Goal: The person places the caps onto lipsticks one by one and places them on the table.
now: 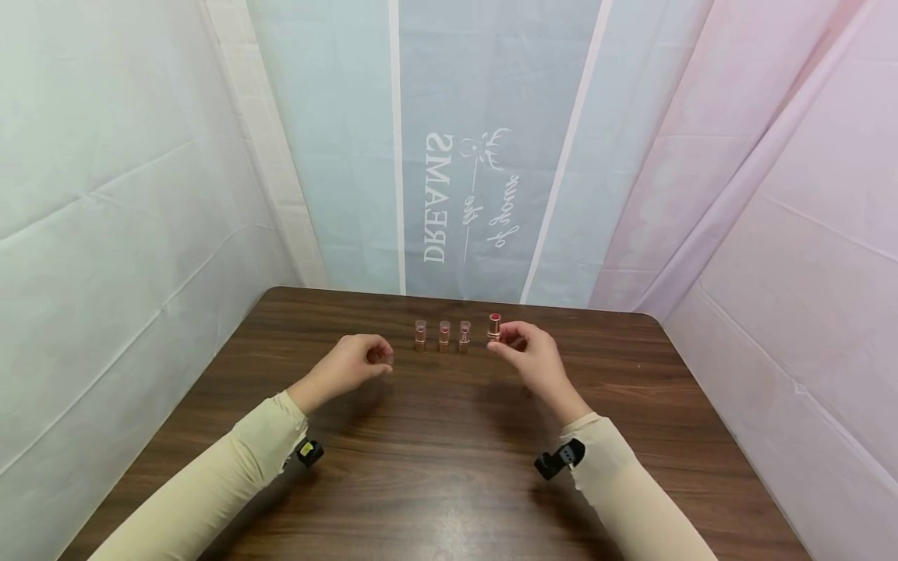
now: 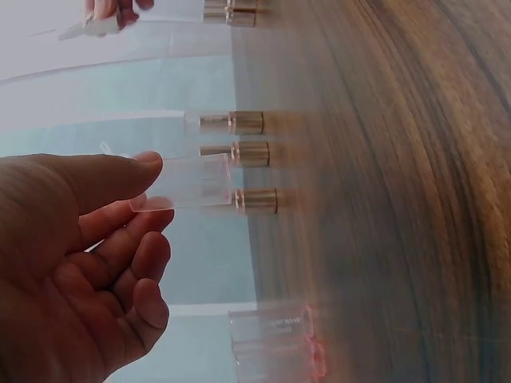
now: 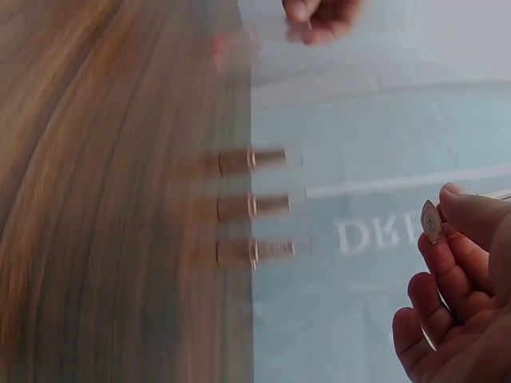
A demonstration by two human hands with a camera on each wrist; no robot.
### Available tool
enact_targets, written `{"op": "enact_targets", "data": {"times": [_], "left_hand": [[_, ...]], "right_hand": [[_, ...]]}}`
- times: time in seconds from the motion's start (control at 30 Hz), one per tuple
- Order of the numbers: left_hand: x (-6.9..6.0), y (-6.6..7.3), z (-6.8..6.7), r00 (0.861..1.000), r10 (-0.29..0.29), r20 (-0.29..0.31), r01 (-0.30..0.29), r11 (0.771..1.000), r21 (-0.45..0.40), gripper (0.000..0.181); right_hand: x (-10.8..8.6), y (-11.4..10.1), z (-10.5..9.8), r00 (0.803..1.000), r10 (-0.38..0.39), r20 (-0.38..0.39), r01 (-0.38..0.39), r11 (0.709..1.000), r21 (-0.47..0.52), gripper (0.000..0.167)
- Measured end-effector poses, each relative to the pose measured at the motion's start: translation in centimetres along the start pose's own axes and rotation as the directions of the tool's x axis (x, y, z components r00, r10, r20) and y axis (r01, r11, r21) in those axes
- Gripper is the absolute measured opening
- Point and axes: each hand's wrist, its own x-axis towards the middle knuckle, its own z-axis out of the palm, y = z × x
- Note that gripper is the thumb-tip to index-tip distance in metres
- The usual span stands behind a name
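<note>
My right hand (image 1: 536, 358) pinches a gold lipstick (image 1: 494, 327) and holds it above the table, its red top facing up in the head view. In the right wrist view the lipstick's round base (image 3: 431, 222) shows between thumb and finger. My left hand (image 1: 351, 362) pinches a clear cap (image 2: 190, 182) between thumb and fingertips, plainest in the left wrist view. Between the hands three capped lipsticks (image 1: 444, 337) stand upright in a row, gold at the base with clear tops.
Clear caps with pinkish rims (image 2: 275, 331) stand on the table to the left of the row. More gold tubes (image 2: 230, 11) stand at the row's other side. The brown wooden table (image 1: 435, 467) meets a printed cloth backdrop (image 1: 463, 93) behind the lipsticks.
</note>
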Motion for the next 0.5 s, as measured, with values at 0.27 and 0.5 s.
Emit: {"op": "enact_targets", "data": {"times": [0.27,0.5], "left_hand": [[0.6,1.0,-0.1,0.999,0.032,-0.004,-0.032,0.999,0.002,0.015],[1.2,2.7,-1.2,0.996,0.09,-0.005,-0.09,0.994,-0.056,0.016]], "right_hand": [[0.0,-1.4,3.9,0.998,-0.002,0.061,0.002,1.0,-0.004,0.02],[-0.2,-1.3,5.9,0.997,0.012,0.076,-0.01,1.0,-0.023,0.021]]}}
